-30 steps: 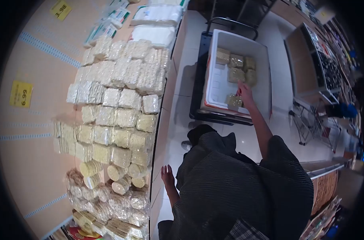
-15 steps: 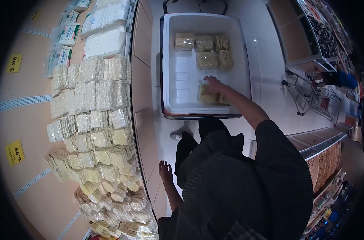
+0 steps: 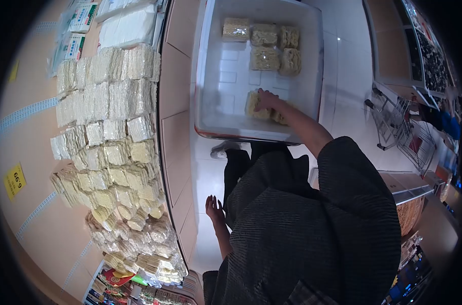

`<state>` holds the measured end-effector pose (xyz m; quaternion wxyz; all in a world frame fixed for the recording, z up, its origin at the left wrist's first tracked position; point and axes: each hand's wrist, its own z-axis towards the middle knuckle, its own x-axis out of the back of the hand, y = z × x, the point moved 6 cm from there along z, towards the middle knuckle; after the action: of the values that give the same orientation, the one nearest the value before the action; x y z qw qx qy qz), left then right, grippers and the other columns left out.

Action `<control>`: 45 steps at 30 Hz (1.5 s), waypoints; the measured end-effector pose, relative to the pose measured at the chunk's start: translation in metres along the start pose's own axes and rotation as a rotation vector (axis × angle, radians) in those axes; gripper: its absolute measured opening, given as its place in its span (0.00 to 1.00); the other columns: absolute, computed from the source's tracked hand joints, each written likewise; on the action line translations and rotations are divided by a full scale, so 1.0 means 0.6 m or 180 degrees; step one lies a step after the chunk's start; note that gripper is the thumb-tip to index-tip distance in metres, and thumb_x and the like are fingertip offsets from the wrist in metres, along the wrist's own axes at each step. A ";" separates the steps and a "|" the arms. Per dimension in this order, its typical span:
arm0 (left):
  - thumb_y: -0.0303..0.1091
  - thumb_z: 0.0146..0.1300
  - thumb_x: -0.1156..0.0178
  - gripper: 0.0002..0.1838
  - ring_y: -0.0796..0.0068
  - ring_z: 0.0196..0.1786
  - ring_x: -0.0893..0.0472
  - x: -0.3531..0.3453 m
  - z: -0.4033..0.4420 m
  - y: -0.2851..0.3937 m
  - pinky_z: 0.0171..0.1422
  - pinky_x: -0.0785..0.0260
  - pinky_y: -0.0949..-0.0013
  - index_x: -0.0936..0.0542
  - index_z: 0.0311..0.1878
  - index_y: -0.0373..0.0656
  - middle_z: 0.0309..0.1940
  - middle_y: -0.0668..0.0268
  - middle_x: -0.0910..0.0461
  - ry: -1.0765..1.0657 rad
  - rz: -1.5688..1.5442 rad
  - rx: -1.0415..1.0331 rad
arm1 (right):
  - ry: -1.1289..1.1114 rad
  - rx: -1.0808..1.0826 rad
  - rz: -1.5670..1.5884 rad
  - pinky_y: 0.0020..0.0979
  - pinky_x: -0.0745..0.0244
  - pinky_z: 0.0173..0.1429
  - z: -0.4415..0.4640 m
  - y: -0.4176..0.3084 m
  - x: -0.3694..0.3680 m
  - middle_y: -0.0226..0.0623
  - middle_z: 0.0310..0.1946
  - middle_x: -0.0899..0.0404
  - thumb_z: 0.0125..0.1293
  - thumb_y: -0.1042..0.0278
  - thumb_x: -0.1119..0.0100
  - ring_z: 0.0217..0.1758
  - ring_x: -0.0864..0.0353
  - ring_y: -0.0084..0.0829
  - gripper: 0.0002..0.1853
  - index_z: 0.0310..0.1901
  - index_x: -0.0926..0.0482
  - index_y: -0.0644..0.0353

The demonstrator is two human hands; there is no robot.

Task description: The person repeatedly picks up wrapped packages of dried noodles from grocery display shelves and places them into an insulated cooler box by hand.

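Inside a white box (image 3: 226, 109), my right hand (image 3: 268, 100) has its fingers closed over a clear-wrapped pack of dried noodles (image 3: 253, 105). Beside that pack, partly covered by my forearm, lies another noodle pack (image 3: 279, 118). Several more noodle packs (image 3: 264, 58) sit in the box's far part, in two loose rows. My left hand (image 3: 214, 209) hangs low beside my leg, fingers apart and holding nothing, near the side of the display shelf.
On the left, a display shelf (image 3: 30, 147) carries rows of wrapped noodle packs (image 3: 109, 109), white packages (image 3: 126, 28) and a yellow price tag (image 3: 15, 180). A shopping cart (image 3: 403, 129) and another person (image 3: 447, 124) are at the right.
The view has shifted, so the box appears higher in the picture. My right hand remains at the near noodle packs, its fingers now lower on one. My left hand still hangs.
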<state>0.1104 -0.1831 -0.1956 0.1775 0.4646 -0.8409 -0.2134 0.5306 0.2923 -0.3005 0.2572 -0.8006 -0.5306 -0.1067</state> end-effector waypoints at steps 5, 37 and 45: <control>0.24 0.74 0.45 0.24 0.58 0.76 0.25 -0.039 -0.014 -0.005 0.70 0.24 0.56 0.27 0.73 0.41 0.72 0.58 0.24 -0.0284 -0.0202 -0.0223 | 0.0098 -0.0010 -0.0008 0.65 0.37 0.76 0.007 0.004 0.030 0.56 0.77 0.36 0.37 0.40 0.14 0.81 0.38 0.56 0.68 0.80 0.42 0.53; 0.28 0.75 0.40 0.23 0.67 0.68 0.20 -0.215 -0.162 0.198 0.70 0.29 0.62 0.26 0.71 0.42 0.64 0.62 0.19 -0.1339 -0.0283 -0.1663 | 0.1010 0.2237 0.1391 0.37 0.20 0.65 -0.428 -0.243 0.280 0.42 0.58 0.18 0.53 0.69 0.15 0.61 0.16 0.34 0.42 0.67 0.31 0.64; 0.45 0.79 0.39 0.38 0.58 0.79 0.31 -0.293 -0.324 0.328 0.82 0.39 0.51 0.44 0.83 0.44 0.75 0.53 0.30 -0.2582 -0.0650 -0.2229 | -0.1387 0.2318 0.2919 0.37 0.23 0.72 -0.568 -0.434 0.066 0.40 0.63 0.19 0.66 0.74 0.27 0.66 0.17 0.34 0.34 0.71 0.32 0.62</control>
<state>0.1569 0.0236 0.0545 -0.0386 0.3374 -0.6712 -0.6589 0.3464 0.2240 0.0825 0.4191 -0.8113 -0.1755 0.3680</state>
